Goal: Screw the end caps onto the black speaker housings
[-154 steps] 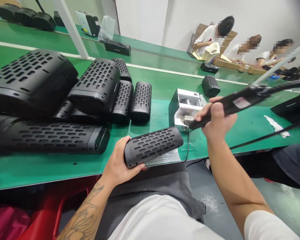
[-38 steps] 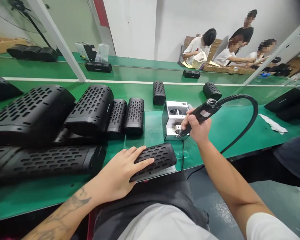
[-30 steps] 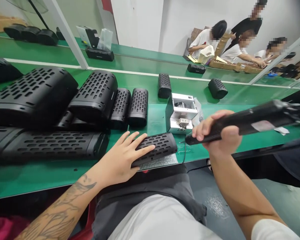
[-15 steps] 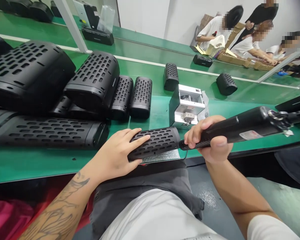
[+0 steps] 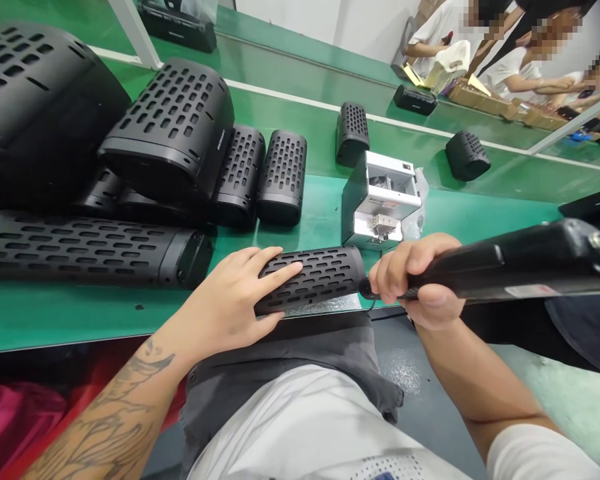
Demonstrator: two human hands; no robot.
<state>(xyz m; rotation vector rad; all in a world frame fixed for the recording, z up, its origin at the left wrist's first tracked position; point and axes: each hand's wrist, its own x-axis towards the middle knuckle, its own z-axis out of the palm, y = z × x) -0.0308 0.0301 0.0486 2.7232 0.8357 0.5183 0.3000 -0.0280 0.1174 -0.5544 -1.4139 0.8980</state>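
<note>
My left hand (image 5: 235, 300) grips the left part of a black slotted housing (image 5: 320, 272), its fingers spread over the top and the thumb along the near side. The housing lies on its side at the bench's front edge. My right hand (image 5: 420, 277) is wrapped round a black electric screwdriver (image 5: 510, 263) held nearly level. Its nose meets the housing's right end; the bit itself is hidden. Just behind my right hand stands a white and silver screw feeder (image 5: 380, 200).
Larger black slotted housings (image 5: 170, 127) are stacked at the left, with a long one (image 5: 80, 250) in front. Smaller upright housings (image 5: 283, 177) stand beside them. Past a white rail (image 5: 290, 97), further units sit on the green bench (image 5: 170, 303). Other people (image 5: 525, 67) work at the back right.
The view has tilted down and moved closer to the bench. The screwdriver stays against the housing's end, its rear now nearer the camera. My left hand keeps its hold.
</note>
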